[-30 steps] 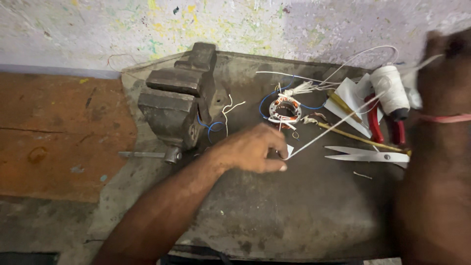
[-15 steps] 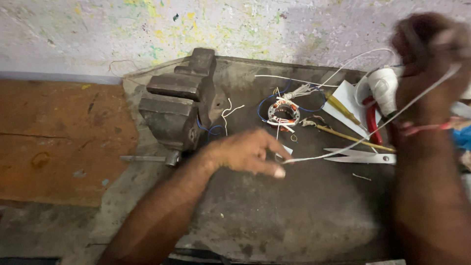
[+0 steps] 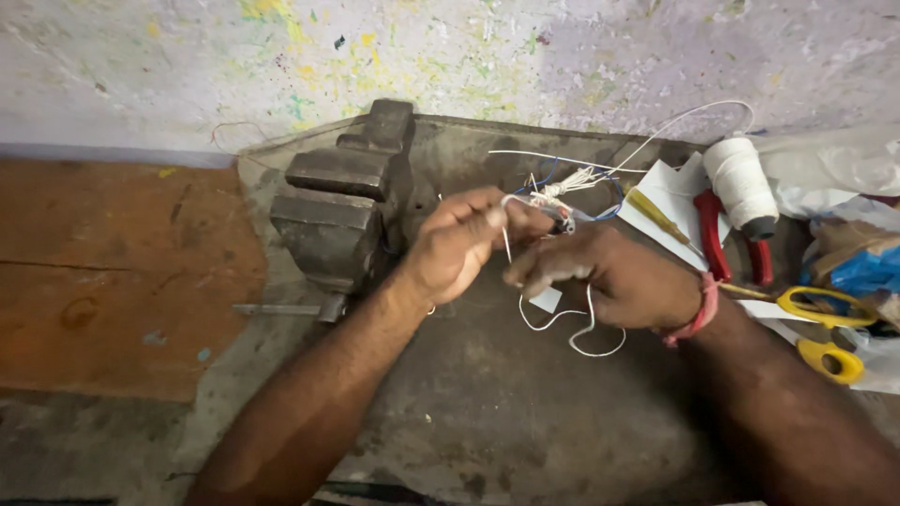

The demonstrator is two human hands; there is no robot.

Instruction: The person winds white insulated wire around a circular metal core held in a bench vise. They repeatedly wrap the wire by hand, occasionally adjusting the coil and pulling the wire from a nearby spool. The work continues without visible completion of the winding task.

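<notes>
Both hands meet over the middle of a grey metal bench (image 3: 487,422). My left hand (image 3: 459,245) pinches a white thread (image 3: 562,330) near its upper end. My right hand (image 3: 609,281), with a red band on the wrist, grips the same thread lower down; its slack hangs in a loop below the fingers. Just behind the hands lies a small wound coil (image 3: 562,192) with white and blue wires sticking out, mostly hidden by the fingers. A white thread spool (image 3: 741,187) stands at the right, its strand arching back toward the coil.
A heavy iron vise (image 3: 342,201) sits at the bench's left rear. Red-handled pliers (image 3: 714,234), a screwdriver (image 3: 661,217), white paper and yellow-handled scissors (image 3: 816,328) lie at the right, by plastic bags (image 3: 844,215). A brown wooden surface (image 3: 112,272) lies to the left.
My right hand came down from high at the right, where it pulled the thread taut, to meet my left hand at the centre. The thread now hangs slack in a loop.
</notes>
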